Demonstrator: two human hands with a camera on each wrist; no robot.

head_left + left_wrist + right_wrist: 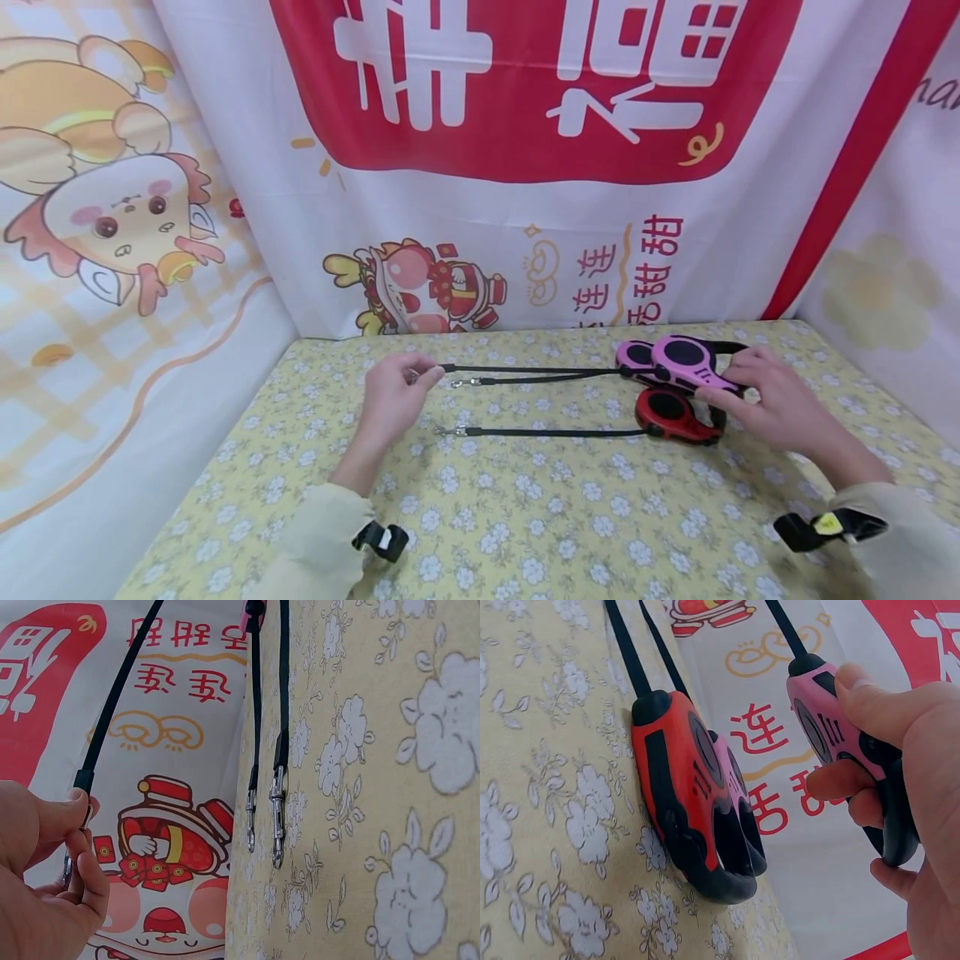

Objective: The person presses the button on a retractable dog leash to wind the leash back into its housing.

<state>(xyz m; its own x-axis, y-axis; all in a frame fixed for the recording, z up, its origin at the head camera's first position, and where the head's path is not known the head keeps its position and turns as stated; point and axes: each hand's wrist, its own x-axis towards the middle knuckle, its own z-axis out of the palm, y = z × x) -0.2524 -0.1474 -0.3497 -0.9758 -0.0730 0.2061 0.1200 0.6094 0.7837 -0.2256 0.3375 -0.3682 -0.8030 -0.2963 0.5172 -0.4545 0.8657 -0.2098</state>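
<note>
My right hand [765,400] grips the black handle of a pink retractable dog leash [829,720], lifted off the cloth. Its black cord runs left to my left hand [397,392], which pinches the cord's end at the metal clip [88,814]. A second pink leash [634,357] lies on the table behind the held one, partly hidden. Nearer to me rests a red retractable leash [676,776], its cord stretched out to the left. Metal snap clips [278,825] end the two lying cords, side by side, apart from my left hand.
A yellow floral cloth [540,517] covers the table. Behind it hangs a white and red printed curtain [480,200], close to the leashes. Printed sheets [112,375] also stand at the left and right sides.
</note>
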